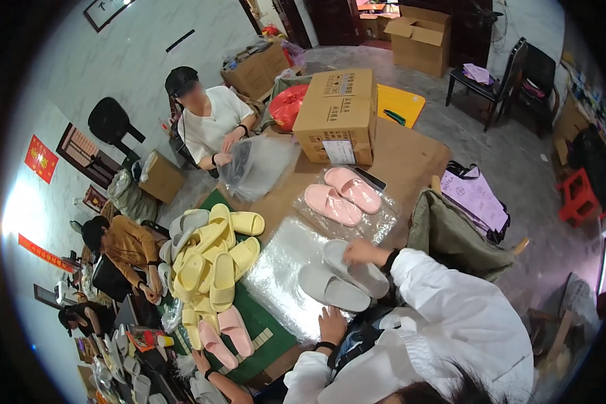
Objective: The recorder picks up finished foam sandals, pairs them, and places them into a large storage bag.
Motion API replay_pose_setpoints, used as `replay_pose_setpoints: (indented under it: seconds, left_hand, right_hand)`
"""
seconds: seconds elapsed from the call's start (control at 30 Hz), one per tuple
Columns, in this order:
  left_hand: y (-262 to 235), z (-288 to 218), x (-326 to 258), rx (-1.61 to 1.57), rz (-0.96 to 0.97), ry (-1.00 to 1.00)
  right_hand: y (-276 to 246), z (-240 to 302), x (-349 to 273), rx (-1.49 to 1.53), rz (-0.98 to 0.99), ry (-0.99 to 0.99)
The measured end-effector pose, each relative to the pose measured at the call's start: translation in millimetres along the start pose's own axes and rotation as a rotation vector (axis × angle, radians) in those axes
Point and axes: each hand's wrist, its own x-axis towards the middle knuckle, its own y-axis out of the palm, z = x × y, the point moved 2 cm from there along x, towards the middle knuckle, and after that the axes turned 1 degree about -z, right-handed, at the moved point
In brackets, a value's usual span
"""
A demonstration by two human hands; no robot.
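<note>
A pair of grey slippers (333,289) lies on a clear plastic bag (276,269) spread flat on the table in front of me. My right hand (365,253) has its fingers curled onto the far slipper of the pair. My left hand (331,326) rests beside the near slipper, fingers stretched out on the bag's edge, holding nothing. Just beyond the grey pair, pink slippers (333,204) lie on or in another clear bag (384,225); which, I cannot tell. A heap of yellow slippers (212,256) sits to the left, with another pink pair (236,330) at its near end.
A cardboard box (337,118) stands at the table's far end. Across the table, a person in white handles clear bags (259,168). Another person's hand (200,362) is near the closer pink pair. A green sack (451,236) stands at the right edge, beside a purple bag (475,195).
</note>
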Motion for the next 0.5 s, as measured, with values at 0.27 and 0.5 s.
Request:
replay_pose_setpoints:
  seconds: [0.27,0.5]
  left_hand:
    - [-15,0,-5,-0.033,0.180,-0.001]
    - [-9,-3,6,-0.083,0.227,-0.021]
  right_hand:
    - [-125,-46,73,-0.352,-0.724,0.001]
    - [-106,-78,133,-0.430,-0.485,0.053]
